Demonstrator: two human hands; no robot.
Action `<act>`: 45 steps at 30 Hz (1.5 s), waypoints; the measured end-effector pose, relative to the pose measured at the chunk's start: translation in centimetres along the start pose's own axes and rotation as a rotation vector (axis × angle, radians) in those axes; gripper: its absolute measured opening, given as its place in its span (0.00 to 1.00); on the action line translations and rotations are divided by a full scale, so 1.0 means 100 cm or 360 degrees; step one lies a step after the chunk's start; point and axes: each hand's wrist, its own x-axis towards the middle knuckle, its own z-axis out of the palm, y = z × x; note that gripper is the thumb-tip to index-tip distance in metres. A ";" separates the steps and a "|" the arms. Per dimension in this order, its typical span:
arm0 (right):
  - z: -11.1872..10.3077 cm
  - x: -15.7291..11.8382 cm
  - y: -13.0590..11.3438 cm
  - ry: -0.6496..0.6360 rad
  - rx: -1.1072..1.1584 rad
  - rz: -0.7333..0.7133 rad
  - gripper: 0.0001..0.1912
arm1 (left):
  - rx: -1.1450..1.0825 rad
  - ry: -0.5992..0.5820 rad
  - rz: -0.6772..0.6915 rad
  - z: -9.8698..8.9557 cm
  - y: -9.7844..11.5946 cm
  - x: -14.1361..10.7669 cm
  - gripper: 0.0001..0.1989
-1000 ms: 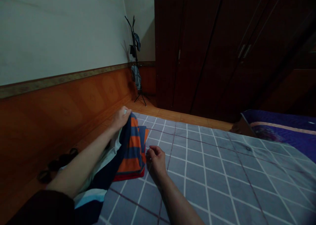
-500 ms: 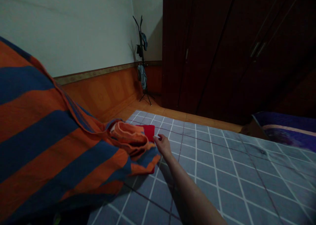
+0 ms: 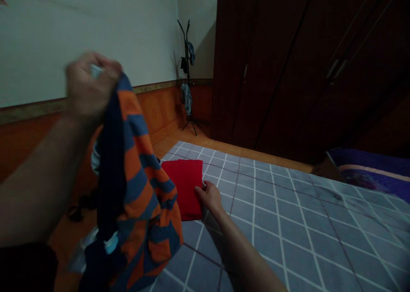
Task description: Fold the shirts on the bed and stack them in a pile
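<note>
My left hand, slightly blurred, is raised at the left and grips the top of an orange and blue striped cloth. The cloth hangs down over the bed's near left edge, with dark navy fabric beside it. A folded red cloth lies flat on the grey checked bedsheet. My right hand is at the red cloth's right edge, thumb and fingers pinched on it.
A black coat stand with items on it stands in the corner. Dark wardrobes line the back. Something purple lies at the right. Dark items sit on the floor at the left.
The striped cloth, spread wide at the left before, now hangs bunched from my left hand, which has come into view. More of the red cloth shows. My right hand has barely moved.
</note>
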 end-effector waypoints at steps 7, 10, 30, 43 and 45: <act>0.013 -0.021 0.002 0.0170 0.0000 -0.0164 0.11 | 0.0431 -0.1151 0.0155 0.163 -0.042 -0.098 0.09; 0.011 -0.034 0.005 0.0173 0.0002 -0.0343 0.10 | 0.0392 -0.1369 0.0186 0.213 -0.058 -0.124 0.11; 0.015 -0.035 0.018 0.0170 0.0093 -0.0488 0.11 | 0.0341 -0.1259 0.0127 0.240 -0.065 -0.154 0.15; 0.012 -0.036 0.015 0.0140 0.0130 -0.0431 0.12 | 0.0242 -0.1317 -0.0019 0.262 -0.070 -0.172 0.12; 0.012 -0.036 0.015 0.0140 0.0162 -0.0413 0.12 | 0.0170 -0.1215 -0.0100 0.263 -0.071 -0.177 0.09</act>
